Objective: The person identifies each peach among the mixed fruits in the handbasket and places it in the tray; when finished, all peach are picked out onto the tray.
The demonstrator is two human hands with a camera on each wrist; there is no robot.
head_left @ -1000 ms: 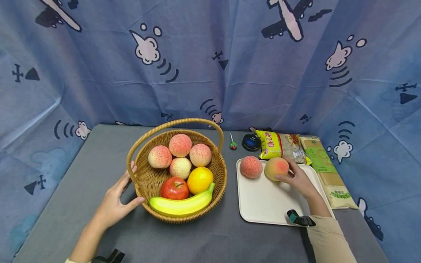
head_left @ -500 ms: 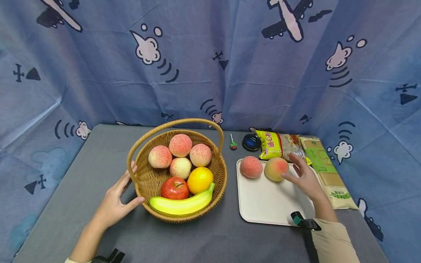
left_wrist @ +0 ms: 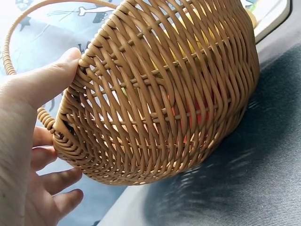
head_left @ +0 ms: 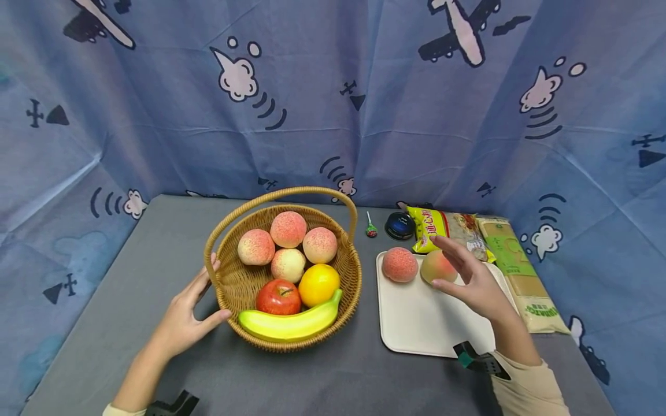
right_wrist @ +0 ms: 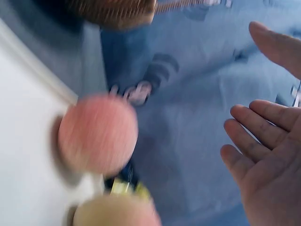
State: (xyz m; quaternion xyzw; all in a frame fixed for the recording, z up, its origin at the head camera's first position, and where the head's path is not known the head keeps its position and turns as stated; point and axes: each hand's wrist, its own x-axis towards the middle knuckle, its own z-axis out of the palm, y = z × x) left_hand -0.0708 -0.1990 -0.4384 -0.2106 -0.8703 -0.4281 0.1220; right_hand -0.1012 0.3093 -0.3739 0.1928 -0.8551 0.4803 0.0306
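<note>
In the head view my left hand (head_left: 182, 323) rests against the left side of a wicker basket (head_left: 359, 277), thumb and fingers spread at its rim. The left wrist view shows the thumb on the rim and the other fingers loosely extended beside the handle's base. Inside the basket lie several peaches (head_left: 288, 229), a red apple (head_left: 278, 297), a yellow round fruit (head_left: 319, 285) and a banana (head_left: 291, 325). My right hand (head_left: 481, 289) holds nothing, fingers spread above a white tray (head_left: 411, 323). On the tray sit a pink peach (head_left: 399, 264) and a yellow-pink peach (head_left: 436, 267), partly hidden by that hand.
Behind the tray lie a lollipop (head_left: 371, 228), a dark blue round tin (head_left: 400, 225) and a yellow food packet (head_left: 430, 228). A green and tan packet (head_left: 520, 277) lies along the tray's right side. A blue patterned curtain (head_left: 291, 138) backs the grey table.
My right hand has let go of the yellow-pink peach on the tray, drawn back to the right and lifted above it. My left hand has stayed at the basket.
</note>
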